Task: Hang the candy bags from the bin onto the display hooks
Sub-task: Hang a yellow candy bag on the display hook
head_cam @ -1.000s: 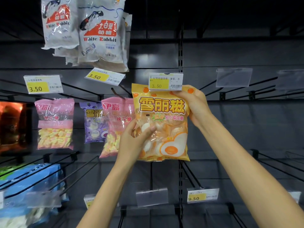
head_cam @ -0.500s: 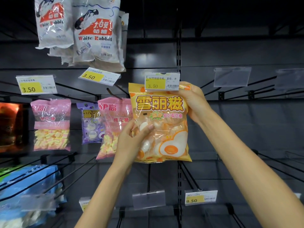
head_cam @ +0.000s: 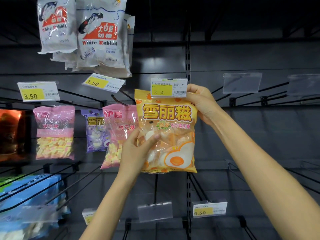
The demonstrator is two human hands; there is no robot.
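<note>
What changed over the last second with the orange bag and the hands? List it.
Very little. The orange bag stays up at the hook behind the 3.50 price tag, with no clear shift. The right hand keeps pinching its top corner; the left hand still holds its lower left side. Nothing was released. The pink and purple bags beside it hang as before.

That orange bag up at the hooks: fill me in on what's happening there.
A person is hanging an orange marshmallow bag on a display hook. The right hand grips its top corner beside the 3.50 price tag; the left hand steadies its lower left side. Whether the hook is through the bag cannot be seen. Pink bags already hang to the left.
</note>
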